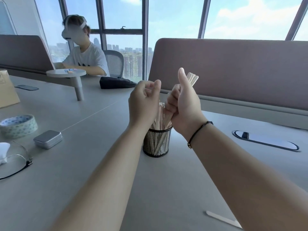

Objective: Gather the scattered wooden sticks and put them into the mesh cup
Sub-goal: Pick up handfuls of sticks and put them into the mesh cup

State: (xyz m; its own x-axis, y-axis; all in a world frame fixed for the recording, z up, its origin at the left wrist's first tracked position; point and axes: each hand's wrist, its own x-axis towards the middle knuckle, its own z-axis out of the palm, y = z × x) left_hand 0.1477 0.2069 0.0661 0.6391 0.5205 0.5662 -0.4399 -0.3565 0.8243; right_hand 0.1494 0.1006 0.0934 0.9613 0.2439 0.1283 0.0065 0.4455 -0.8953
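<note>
My right hand (183,104) is clamped around a bundle of wooden sticks (193,78), thumb up, their tops fanning out above my fist and their lower ends reaching down into the mesh cup (156,142). My left hand (143,102) hovers just beside it, above the cup, fingers curled loosely with thumb and forefinger close together; whether it pinches a stick I cannot tell. The two hands are close but not touching.

The cup stands upright near the middle of the tabletop (100,164), already packed with sticks, well back from the near edge. One stray stick (223,218) lies flat toward the near right corner, partly hidden by my right forearm (only one end of it shows clearly).

Around the cup the surface is bare on every side, with wide open room in front of it. Along the left edge sit a small metal tin (48,139), a roll of patterned tape (18,126) and a pair of glasses (16,164), all well apart from the cup. To the right an oval cable port (266,142) is set into the top near the padded divider (233,67) that bounds the far edge. A black pouch (116,82) rests toward the far left, past a seam in the tabletop
</note>
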